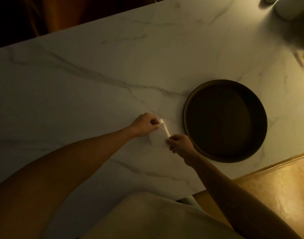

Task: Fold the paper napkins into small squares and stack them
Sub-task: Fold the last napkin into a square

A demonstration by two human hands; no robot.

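Marble table: dark round tray beside napkin.

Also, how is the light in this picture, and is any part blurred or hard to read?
Head view: dim, warm light. The white napkin, pinched by the left hand and right hand, stays readable. The dark round tray shows no inner detail. The top right corner is smeared by blur, and wide-angle distortion bends the marble table.
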